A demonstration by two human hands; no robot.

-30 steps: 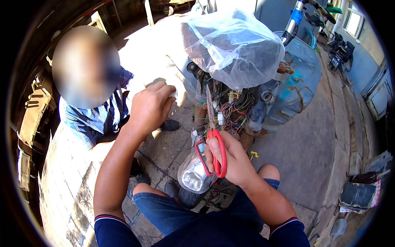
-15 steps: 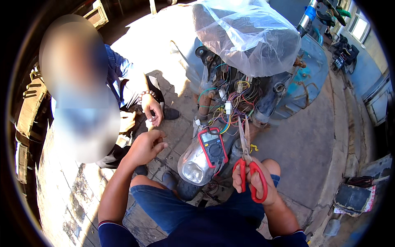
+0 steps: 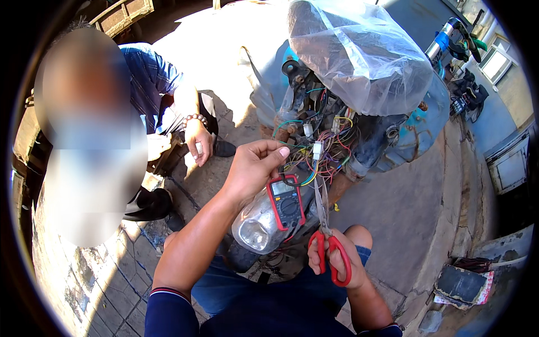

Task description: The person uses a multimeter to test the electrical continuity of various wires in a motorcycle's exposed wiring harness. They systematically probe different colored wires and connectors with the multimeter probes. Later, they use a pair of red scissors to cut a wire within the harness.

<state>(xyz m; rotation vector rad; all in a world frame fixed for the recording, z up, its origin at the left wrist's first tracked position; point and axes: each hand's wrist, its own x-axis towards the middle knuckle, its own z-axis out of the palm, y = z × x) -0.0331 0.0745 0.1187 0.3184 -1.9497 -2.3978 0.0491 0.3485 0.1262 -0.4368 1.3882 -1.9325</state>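
Note:
Red-handled scissors (image 3: pixel 324 230) are in my right hand (image 3: pixel 342 258), fingers through the loops. The blades are slightly apart and point up at the wire bundle (image 3: pixel 331 140). My left hand (image 3: pixel 255 168) is at the bundle's left side, thumb and forefinger pinched together beside thin wires. What lies between those fingertips, if anything, is hidden. A white plug connector (image 3: pixel 318 150) with yellow, blue and black wires sits just above the blade tips. Below it, a red and dark multimeter (image 3: pixel 286 203) rests on a clear-wrapped headlamp (image 3: pixel 252 227), between my hands.
A worn blue motorcycle body stands ahead, topped by a part under clear plastic (image 3: pixel 359 56). At left another person crouches, their braceleted hand (image 3: pixel 199 143) holding a small whitish thing. A dark flat box (image 3: pixel 463 283) lies at lower right, near a stepped kerb.
My left hand has moved right and up to the wires, its fingers now pinched. The scissors have shifted slightly left and down. The other person's hand is lower, and the view has shifted.

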